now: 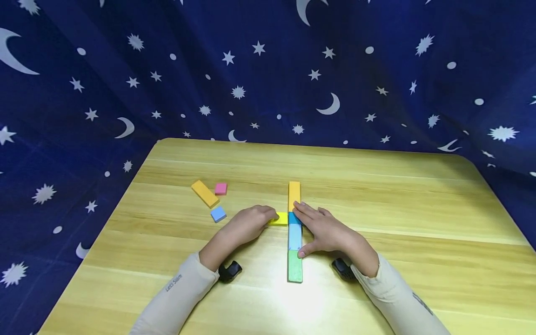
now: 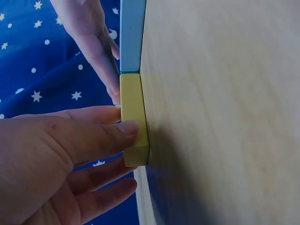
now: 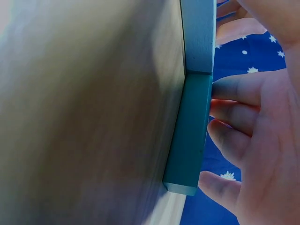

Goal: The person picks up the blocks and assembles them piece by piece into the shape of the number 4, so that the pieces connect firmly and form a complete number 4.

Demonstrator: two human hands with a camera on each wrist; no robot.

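Note:
My left hand [image 1: 249, 223] pinches a yellow block [image 1: 278, 218] between thumb and fingers. The block's right end meets a column of coloured blocks. From far to near, the column shows an orange block [image 1: 294, 193], a teal block [image 1: 295, 218], a light blue block [image 1: 295, 237] and a green block [image 1: 295, 266]. My right hand [image 1: 328, 232] lies over the column's right side, its fingers extended against the teal block [image 3: 190, 131]; its thumb is by the light blue and green blocks' joint. In the head view, this hand hides part of the teal block.
Left of the column lie a loose orange block [image 1: 205, 193], a small pink block [image 1: 221, 189] and a small blue block [image 1: 218, 214]. They rest on the wooden table [image 1: 377, 186]. A dark blue curtain [image 1: 268, 70] with stars and moons hangs behind it.

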